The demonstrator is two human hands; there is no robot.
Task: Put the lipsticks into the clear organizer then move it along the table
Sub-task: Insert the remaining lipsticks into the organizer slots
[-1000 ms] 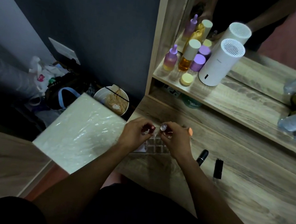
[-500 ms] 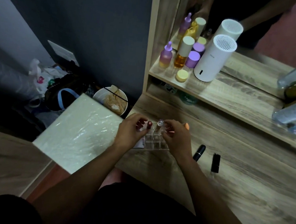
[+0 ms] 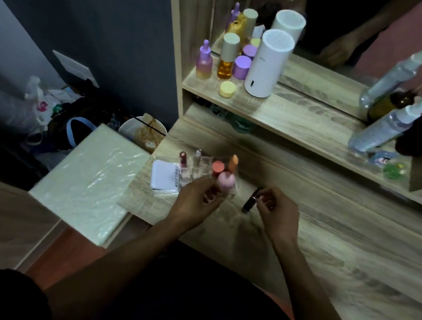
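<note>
Head view. Fingers point(image 3: 262, 199) of right hand point(image 3: 276, 216): pinched on a dark lipstick point(image 3: 251, 201), held tilted just above the wooden table point(image 3: 339, 257). Left hand point(image 3: 194, 206): fingers curled together at the near edge of the clear organizer point(image 3: 203, 167), touching it; a firm grip cannot be confirmed. Organizer: near left part of table, between the hands and the far shelf point(image 3: 290, 116). Contents: red-capped lipstick point(image 3: 183, 159) upright at left; silver-topped tube point(image 3: 197, 155) beside it; coral jar point(image 3: 217, 166), pink sponge point(image 3: 226, 180), orange sponge point(image 3: 233, 161) at right. White compact point(image 3: 165, 175) lies in its left part. Shelf: white cylinder point(image 3: 266, 65), bottles.
</note>
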